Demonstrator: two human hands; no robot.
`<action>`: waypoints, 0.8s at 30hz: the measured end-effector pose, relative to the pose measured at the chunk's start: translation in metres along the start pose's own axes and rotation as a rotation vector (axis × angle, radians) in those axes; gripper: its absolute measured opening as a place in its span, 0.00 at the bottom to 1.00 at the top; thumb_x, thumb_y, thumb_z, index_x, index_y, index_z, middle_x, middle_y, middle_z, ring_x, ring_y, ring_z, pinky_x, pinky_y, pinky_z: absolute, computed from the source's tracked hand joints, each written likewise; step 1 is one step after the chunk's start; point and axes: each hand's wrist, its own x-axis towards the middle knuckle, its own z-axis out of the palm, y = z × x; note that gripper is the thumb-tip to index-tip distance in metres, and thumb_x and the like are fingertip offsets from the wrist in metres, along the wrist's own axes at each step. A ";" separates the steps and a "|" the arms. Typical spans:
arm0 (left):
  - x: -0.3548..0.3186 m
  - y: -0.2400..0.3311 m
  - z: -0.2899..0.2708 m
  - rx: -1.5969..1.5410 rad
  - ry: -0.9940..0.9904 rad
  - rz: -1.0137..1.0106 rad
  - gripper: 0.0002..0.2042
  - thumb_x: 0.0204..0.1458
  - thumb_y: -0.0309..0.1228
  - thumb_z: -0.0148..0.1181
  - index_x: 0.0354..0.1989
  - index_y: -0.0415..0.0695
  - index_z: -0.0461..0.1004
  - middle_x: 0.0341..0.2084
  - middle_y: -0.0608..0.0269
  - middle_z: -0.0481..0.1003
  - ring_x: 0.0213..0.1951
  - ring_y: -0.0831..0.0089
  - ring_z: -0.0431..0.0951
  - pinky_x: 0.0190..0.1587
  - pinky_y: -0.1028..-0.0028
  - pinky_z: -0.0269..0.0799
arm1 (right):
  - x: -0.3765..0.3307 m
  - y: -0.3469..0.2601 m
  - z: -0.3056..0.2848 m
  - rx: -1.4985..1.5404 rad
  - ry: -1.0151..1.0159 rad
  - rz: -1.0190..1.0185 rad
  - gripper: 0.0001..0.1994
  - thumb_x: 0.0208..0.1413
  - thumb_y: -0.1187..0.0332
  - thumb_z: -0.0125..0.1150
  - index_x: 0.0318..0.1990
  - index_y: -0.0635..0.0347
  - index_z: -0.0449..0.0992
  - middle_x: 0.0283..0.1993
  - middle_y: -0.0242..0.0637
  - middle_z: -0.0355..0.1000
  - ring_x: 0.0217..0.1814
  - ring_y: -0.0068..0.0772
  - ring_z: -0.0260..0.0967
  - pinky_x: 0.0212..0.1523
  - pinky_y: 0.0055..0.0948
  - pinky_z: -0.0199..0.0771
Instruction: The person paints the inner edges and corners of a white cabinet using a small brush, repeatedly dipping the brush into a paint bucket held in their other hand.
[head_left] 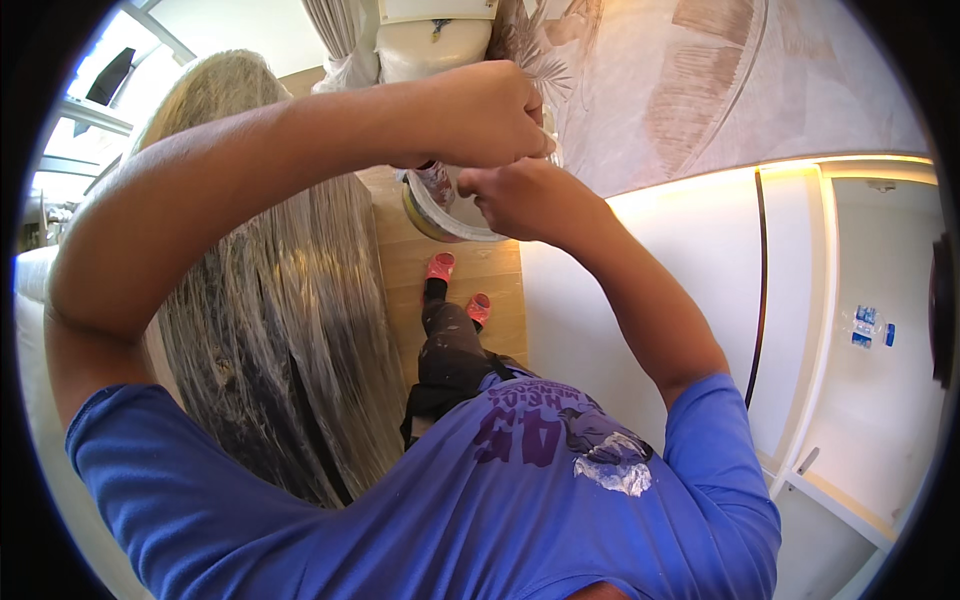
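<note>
round pale bucket [432,218] contains streaked red-white object [437,184] | left hand [490,112], right hand [535,197] over it: both curled, what they pinch I cannot tell

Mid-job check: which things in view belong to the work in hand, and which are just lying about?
Apparently in the work:
left hand and right hand, close together; what they hold, if anything, is hidden
round bucket, below the hands

Apparently just lying about:
blue-capped bottle, far right
plastic-wrapped furniture, on the left
</note>
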 end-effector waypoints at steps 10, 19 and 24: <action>0.002 -0.003 -0.005 -0.049 0.029 -0.055 0.16 0.60 0.39 0.64 0.41 0.36 0.78 0.21 0.67 0.70 0.19 0.78 0.69 0.16 0.73 0.61 | -0.108 -0.016 -0.033 0.285 0.340 0.129 0.08 0.54 0.76 0.65 0.42 0.60 0.83 0.40 0.43 0.80 0.45 0.46 0.79 0.45 0.39 0.79; 0.012 -0.020 -0.004 0.038 -0.028 0.060 0.15 0.61 0.40 0.63 0.42 0.37 0.78 0.23 0.66 0.71 0.20 0.79 0.68 0.14 0.73 0.56 | -0.143 -0.017 -0.041 0.285 0.380 0.112 0.09 0.52 0.80 0.65 0.40 0.62 0.83 0.39 0.41 0.81 0.43 0.42 0.79 0.45 0.36 0.79; 0.010 -0.019 -0.003 0.056 -0.030 0.051 0.15 0.61 0.39 0.63 0.42 0.37 0.78 0.22 0.66 0.71 0.20 0.79 0.68 0.15 0.73 0.57 | -0.137 -0.017 -0.038 0.318 0.430 0.070 0.10 0.51 0.82 0.64 0.40 0.62 0.84 0.42 0.41 0.81 0.46 0.42 0.78 0.46 0.36 0.80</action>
